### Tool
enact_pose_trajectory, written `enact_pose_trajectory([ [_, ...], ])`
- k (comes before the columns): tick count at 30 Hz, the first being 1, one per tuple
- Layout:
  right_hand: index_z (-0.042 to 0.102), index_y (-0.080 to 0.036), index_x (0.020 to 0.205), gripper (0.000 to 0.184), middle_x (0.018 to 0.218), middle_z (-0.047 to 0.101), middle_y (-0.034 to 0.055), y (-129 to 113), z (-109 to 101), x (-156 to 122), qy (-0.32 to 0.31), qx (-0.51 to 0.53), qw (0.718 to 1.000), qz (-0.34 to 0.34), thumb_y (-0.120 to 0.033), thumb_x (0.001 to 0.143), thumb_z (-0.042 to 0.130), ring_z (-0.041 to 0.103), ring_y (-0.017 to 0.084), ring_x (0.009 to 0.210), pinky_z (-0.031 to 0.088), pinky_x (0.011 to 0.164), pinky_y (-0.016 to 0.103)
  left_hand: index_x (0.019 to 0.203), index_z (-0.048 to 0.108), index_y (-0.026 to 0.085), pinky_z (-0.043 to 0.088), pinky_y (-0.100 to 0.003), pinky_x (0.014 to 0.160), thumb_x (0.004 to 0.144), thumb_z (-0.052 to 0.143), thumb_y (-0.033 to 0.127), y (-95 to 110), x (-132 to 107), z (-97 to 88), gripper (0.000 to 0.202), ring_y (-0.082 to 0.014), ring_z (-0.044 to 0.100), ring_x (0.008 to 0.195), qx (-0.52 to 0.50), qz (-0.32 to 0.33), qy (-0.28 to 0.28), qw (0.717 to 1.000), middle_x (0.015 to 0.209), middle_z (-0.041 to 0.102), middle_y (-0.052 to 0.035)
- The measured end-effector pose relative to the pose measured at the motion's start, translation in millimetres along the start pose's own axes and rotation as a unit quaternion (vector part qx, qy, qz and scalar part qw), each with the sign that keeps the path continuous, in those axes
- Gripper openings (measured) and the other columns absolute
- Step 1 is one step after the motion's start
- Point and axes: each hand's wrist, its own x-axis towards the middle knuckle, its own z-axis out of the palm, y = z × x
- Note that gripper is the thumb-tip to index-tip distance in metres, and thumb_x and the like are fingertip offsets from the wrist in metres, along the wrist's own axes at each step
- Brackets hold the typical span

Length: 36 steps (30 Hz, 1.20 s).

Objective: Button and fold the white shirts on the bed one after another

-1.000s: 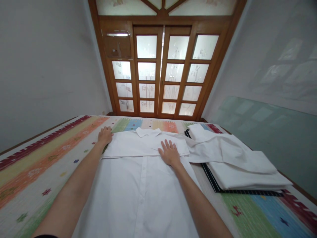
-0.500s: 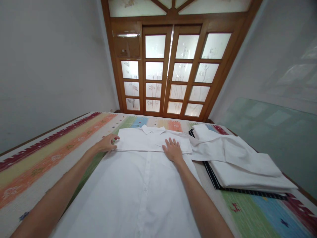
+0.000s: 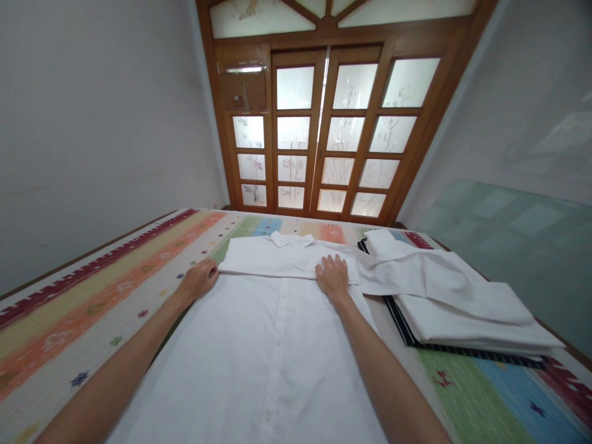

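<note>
A white button-up shirt (image 3: 259, 351) lies front side up, its collar (image 3: 291, 239) at the far end. One sleeve (image 3: 259, 262) is folded straight across the chest just under the collar. My left hand (image 3: 201, 277) is closed on the left end of this fold, fingers pinched at the cloth. Over the right part of the fold rests my right hand (image 3: 333, 276), palm down, fingers slightly bent and a little apart. The other sleeve (image 3: 402, 271) stretches out to the right, across a pile of folded white cloth (image 3: 481, 330).
Beneath the white pile shows a black cloth with light stripes (image 3: 472, 357). Everything lies on a bed-like surface with a colourful striped cover (image 3: 120, 290). Walls (image 3: 102, 123) flank it, a glass-paned wooden door (image 3: 296, 129) stands beyond, and a pale green panel (image 3: 518, 240) is at right.
My left hand has closed on the end of the folded sleeve. The fingers of my right hand have bent and drawn together, and the hand has shifted slightly right. The view has shifted slightly.
</note>
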Motion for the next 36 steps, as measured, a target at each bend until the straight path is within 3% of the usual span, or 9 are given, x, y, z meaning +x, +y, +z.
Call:
enact_pose_trajectory([
  [9,0.048,-0.008,0.141,0.059,0.153,0.034,0.0167,-0.2,0.5,0.3,-0.001,-0.008,0.998,0.055,-0.038,0.091,0.035,0.021,0.036,0.143,0.009,0.114,0.047,0.085,0.064,0.018,0.047,-0.039,0.089,0.084,0.04,0.025,10.2,-5.2,0.4,0.025,-0.0292,0.061,0.099,0.076,-0.041,0.002,0.996,0.095,0.068,-0.0147],
  [13,0.044,-0.007,0.144,0.059,0.156,0.029,0.0154,-2.1,0.3,0.0,0.021,-0.006,1.0,-0.016,-0.033,0.091,0.037,0.016,0.032,0.146,0.008,0.116,0.042,0.082,0.068,0.018,0.048,-0.038,0.084,0.081,0.041,0.027,10.6,-3.7,-6.8,0.028,-0.0296,0.064,0.094,0.118,-0.016,-0.022,0.993,0.094,0.07,-0.0145],
  [17,0.043,-0.013,0.146,0.055,0.156,0.031,0.0126,-1.4,3.4,1.5,-0.039,-0.002,0.998,-0.058,-0.031,0.095,0.031,0.022,0.03,0.144,0.016,0.114,0.041,0.065,0.066,0.02,0.048,-0.036,0.073,0.075,0.048,0.037,-5.1,2.2,-18.9,0.027,-0.0304,0.065,0.085,0.112,-0.034,-0.044,0.992,0.081,0.072,-0.0115],
  [21,0.036,-0.018,0.15,0.055,0.157,0.028,0.0102,-1.4,4.2,3.0,-0.074,-0.019,0.995,-0.061,-0.032,0.097,0.028,0.021,0.03,0.144,0.015,0.114,0.044,0.071,0.067,0.019,0.046,-0.032,0.072,0.08,0.044,0.036,-7.9,16.7,-28.9,0.03,-0.0273,0.065,0.086,0.082,-0.119,0.036,0.989,0.083,0.072,-0.0098],
  [25,0.03,-0.018,0.153,0.058,0.159,0.022,0.0095,-3.2,0.9,1.9,-0.096,-0.029,0.993,-0.055,-0.039,0.099,0.025,0.018,0.03,0.145,0.011,0.115,0.044,0.086,0.068,0.016,0.046,-0.032,0.079,0.087,0.037,0.032,24.2,45.3,-29.1,0.035,-0.0245,0.063,0.09,0.014,-0.133,0.08,0.988,0.094,0.071,-0.0117],
  [28,0.026,-0.019,0.154,0.063,0.16,0.019,0.0095,-4.1,-0.8,0.4,-0.11,-0.032,0.992,-0.054,-0.05,0.099,0.024,0.015,0.032,0.146,0.009,0.115,0.044,0.108,0.065,0.013,0.044,-0.033,0.093,0.09,0.037,0.033,59.5,67.6,-16.6,0.039,-0.0241,0.062,0.103,-0.058,-0.09,0.048,0.993,0.11,0.069,-0.0119],
  [31,0.023,-0.022,0.155,0.072,0.161,0.015,0.0097,-3.8,-0.8,-0.7,-0.117,-0.032,0.991,-0.057,-0.063,0.095,0.024,0.011,0.034,0.146,0.007,0.115,0.046,0.132,0.053,0.01,0.034,-0.034,0.107,0.094,0.034,0.038,86.4,78.7,6.8,0.051,-0.0249,0.052,0.126,-0.088,-0.058,-0.031,0.994,0.136,0.058,-0.0138],
  [34,0.02,-0.022,0.155,0.082,0.161,0.012,0.0097,-3.5,-0.6,-1.0,-0.127,-0.029,0.99,-0.052,-0.073,0.091,0.023,0.008,0.037,0.146,0.005,0.115,0.047,0.144,0.04,0.007,0.025,-0.039,0.114,0.094,0.031,0.044,94.0,78.1,31.2,0.063,-0.0288,0.032,0.142,-0.056,-0.068,-0.124,0.988,0.153,0.036,-0.0169],
  [36,0.018,-0.021,0.156,0.087,0.162,0.011,0.0094,-3.8,-0.9,-1.2,-0.134,-0.028,0.99,-0.046,-0.077,0.088,0.023,0.006,0.038,0.146,0.005,0.115,0.048,0.148,0.033,0.007,0.019,-0.043,0.117,0.094,0.028,0.049,89.6,76.2,41.8,0.069,-0.0302,0.021,0.146,-0.029,-0.092,-0.145,0.985,0.158,0.025,-0.0162],
])
